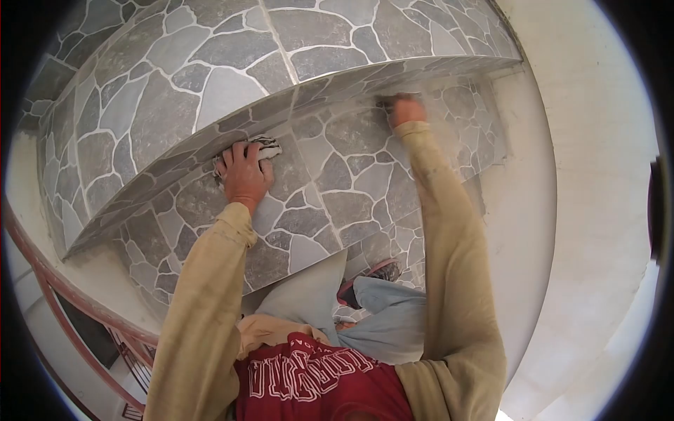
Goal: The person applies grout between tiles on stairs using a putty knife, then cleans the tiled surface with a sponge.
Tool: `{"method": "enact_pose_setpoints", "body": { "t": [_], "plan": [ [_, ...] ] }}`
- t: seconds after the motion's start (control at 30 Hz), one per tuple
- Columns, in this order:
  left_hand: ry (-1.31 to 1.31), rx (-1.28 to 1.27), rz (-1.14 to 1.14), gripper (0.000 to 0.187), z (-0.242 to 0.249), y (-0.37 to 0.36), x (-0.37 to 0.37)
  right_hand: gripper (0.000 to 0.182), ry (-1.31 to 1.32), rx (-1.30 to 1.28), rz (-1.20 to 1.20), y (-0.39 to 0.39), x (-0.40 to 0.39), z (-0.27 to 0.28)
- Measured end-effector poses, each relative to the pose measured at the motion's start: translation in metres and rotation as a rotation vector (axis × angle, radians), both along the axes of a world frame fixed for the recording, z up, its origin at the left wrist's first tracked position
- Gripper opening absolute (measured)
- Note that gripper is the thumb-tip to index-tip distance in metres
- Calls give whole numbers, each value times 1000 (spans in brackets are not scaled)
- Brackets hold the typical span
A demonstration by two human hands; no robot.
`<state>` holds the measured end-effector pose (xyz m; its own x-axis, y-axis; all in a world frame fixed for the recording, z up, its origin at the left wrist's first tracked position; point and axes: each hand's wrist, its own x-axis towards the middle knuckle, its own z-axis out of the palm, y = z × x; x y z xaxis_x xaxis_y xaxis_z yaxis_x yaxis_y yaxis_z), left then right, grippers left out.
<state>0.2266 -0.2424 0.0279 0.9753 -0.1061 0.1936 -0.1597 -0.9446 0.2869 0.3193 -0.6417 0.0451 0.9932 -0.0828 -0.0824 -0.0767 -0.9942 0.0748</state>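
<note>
A crumpled, patterned cloth lies under my left hand, whose bent fingers press it against the tiled step close to the riser. Farther right, my right hand is blurred by motion beside the same riser. Something dark and flat shows at its fingertips, too smeared to make out. Grey stone-pattern tiles with pale joints cover the step, and a whitish haze dulls them near my right hand.
The upper step curves above the riser. A plain pale wall stands on the right. At the lower left runs a reddish railing. My shoe rests below the step edge.
</note>
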Motion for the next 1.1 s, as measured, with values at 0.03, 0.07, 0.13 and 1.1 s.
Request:
{"method": "enact_pose_setpoints", "body": {
  "t": [0.03,0.07,0.13,1.1],
  "plan": [
    [-3,-1,-5,34,0,0,0,19,-52,5,141,34,-12,-6],
    [-5,1,-12,34,0,0,0,18,-105,9,278,63,-23,-11],
    [-21,-48,-3,34,0,-2,-1,19,-165,140,576,111,-46,14],
    [-63,-1,-18,32,-1,2,-1,74,163,654,-365,25,24,17]
  ]
}}
